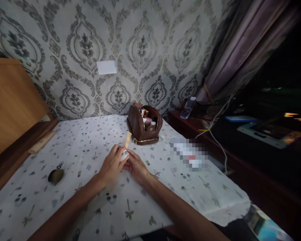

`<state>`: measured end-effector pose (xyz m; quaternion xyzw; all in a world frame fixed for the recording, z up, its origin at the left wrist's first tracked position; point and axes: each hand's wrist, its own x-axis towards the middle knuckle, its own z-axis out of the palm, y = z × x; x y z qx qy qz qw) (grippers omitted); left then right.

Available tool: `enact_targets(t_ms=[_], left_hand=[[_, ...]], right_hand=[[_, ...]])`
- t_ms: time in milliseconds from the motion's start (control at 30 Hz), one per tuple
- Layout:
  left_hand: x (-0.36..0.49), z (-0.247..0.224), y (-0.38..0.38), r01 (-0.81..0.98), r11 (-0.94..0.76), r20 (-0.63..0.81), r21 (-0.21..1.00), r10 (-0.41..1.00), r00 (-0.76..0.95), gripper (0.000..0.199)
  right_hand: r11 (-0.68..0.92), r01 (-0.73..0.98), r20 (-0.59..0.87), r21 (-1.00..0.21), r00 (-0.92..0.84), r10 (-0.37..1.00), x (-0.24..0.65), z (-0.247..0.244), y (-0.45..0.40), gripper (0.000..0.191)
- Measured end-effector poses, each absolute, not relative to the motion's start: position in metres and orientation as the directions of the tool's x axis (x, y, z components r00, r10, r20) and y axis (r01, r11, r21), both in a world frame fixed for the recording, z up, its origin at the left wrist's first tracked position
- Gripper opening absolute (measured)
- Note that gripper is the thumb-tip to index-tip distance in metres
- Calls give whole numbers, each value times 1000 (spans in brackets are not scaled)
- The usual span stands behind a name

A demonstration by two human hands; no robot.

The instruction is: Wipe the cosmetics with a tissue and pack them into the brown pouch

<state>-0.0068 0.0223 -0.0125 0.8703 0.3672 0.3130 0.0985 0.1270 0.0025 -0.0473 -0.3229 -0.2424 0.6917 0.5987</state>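
Observation:
My left hand (pixel 112 164) is closed around a slim beige squeeze tube (pixel 127 140), whose flat end points up and away from me. A small white piece (pixel 124 155) shows between my two hands; whether it is the tube's cap or a bit of tissue cannot be made out. The fingers of my right hand (pixel 136 166) are pinched together at this white piece, their tips partly hidden. Just beyond my hands stands a brown leather cosmetic bag (pixel 144 129), unzipped, with several small cosmetics inside.
A dark round object (pixel 56 176) lies on the patterned white cloth (pixel 72 147) at left, and a beige flat item (pixel 42 142) along the left edge. A blurred-out white item (pixel 189 155) lies right. On the side ledge are a clear bottle (pixel 188 107) and a white cable (pixel 222 150).

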Motion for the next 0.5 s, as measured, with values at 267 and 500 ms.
enact_targets(t_ms=[267, 500], left_hand=[[-7, -24, 16, 594, -728, 513, 341, 674, 532, 35], [-19, -31, 28, 645, -719, 625, 259, 634, 456, 35]], right_hand=[[-99, -589, -81, -802, -58, 995, 127, -45, 1, 42], [-4, -283, 27, -959, -104, 994, 123, -43, -9, 40]])
